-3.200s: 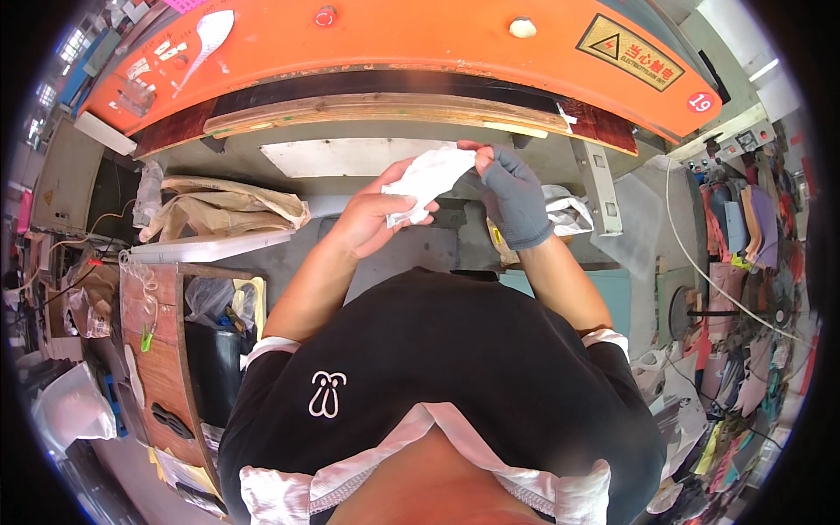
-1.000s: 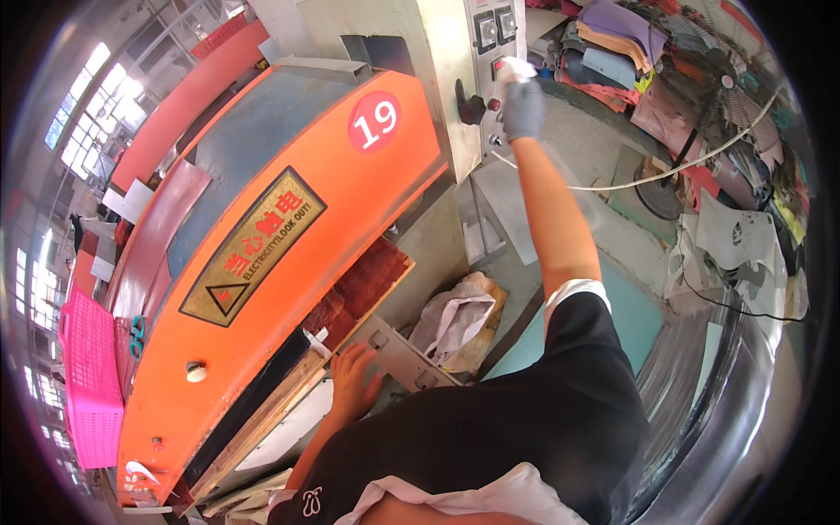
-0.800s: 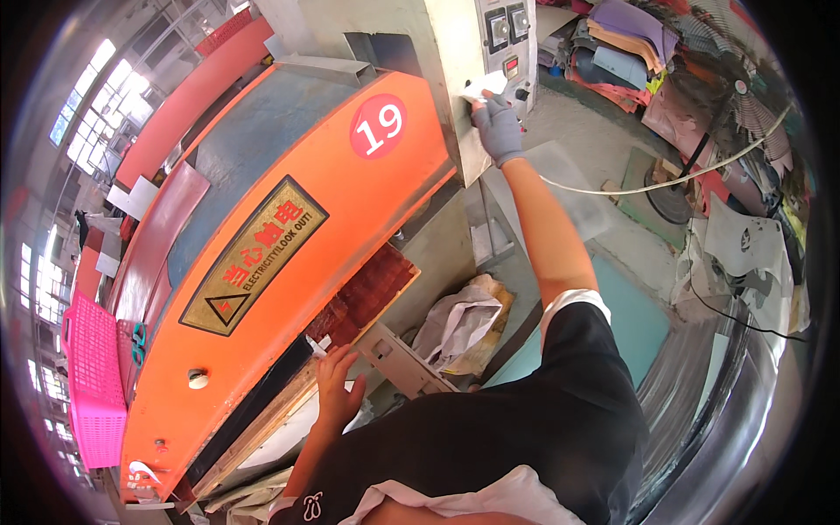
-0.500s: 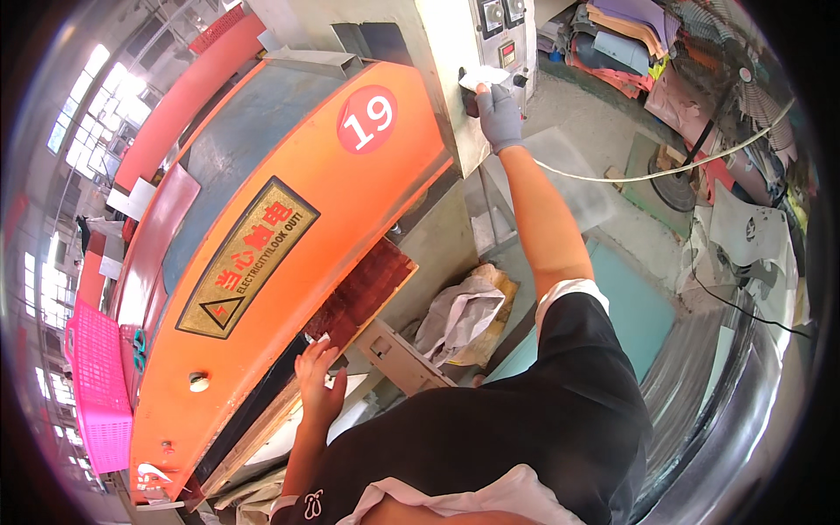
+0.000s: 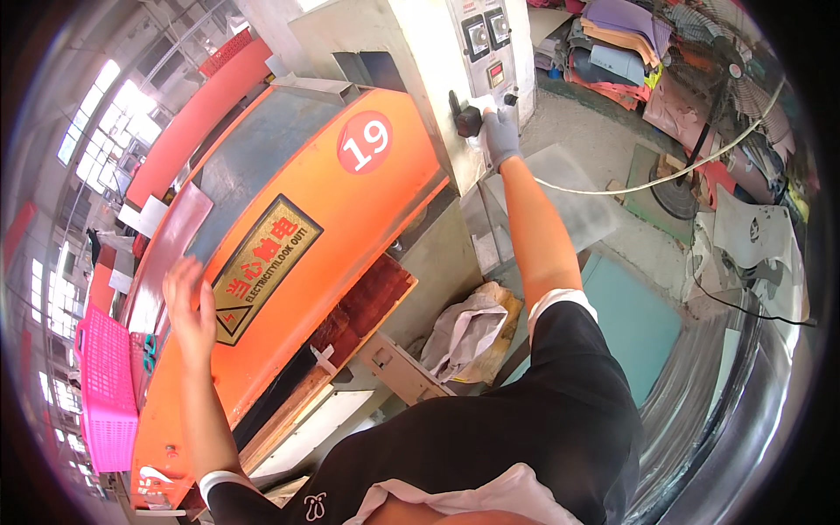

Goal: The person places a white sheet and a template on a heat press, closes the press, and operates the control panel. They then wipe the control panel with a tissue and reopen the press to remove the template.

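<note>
Toward the lower edge of the control panel (image 5: 479, 80), the gloved right hand (image 5: 502, 135) sits just beside a black knob (image 5: 469, 121); its grip is hidden, so I cannot tell. The knob looks stiff, likely best held by its rim. The bare left hand (image 5: 190, 306), fingers spread, appears to hold nothing before the orange machine (image 5: 289, 302).

The left hand (image 5: 190, 306) has gone up: half a second ago it was low, near the wooden edge (image 5: 287, 416) of the orange machine (image 5: 376, 210), and now it is raised, with fingers spread, in front of the machine beside the warning plate (image 5: 267, 267). The gloved right hand (image 5: 501, 133) no longer covers part of the black handle (image 5: 467, 119) — it is now just to the right of it, at the control panel (image 5: 479, 79). The white piece, clearly seen before, I cannot make out now.
</note>
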Tool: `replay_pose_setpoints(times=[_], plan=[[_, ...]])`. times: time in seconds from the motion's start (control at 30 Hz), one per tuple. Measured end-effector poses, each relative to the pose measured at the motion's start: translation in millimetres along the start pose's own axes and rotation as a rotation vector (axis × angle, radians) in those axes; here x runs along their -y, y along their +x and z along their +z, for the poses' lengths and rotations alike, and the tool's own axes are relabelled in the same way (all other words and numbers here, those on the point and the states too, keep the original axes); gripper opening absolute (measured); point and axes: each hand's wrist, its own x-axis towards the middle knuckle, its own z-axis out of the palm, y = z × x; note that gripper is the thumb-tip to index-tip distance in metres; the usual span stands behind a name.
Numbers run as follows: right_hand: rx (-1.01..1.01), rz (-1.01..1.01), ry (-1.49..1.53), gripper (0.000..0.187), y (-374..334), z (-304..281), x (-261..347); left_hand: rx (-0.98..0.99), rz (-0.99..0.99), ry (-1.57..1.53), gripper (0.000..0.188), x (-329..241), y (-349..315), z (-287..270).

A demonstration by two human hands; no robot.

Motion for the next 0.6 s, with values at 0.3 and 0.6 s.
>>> replay_pose_setpoints(times=[0.3, 0.6], plan=[[-0.079, 0.160, 0.241, 0.025, -23, -8, -6, -0.140, -0.217, -0.100, 0.030, 31, 20, 46], [0.064, 0.032, 0.127, 0.032, -6, 4, 15, -0.159, -0.241, -0.142, 0.027, 26, 16, 48]])
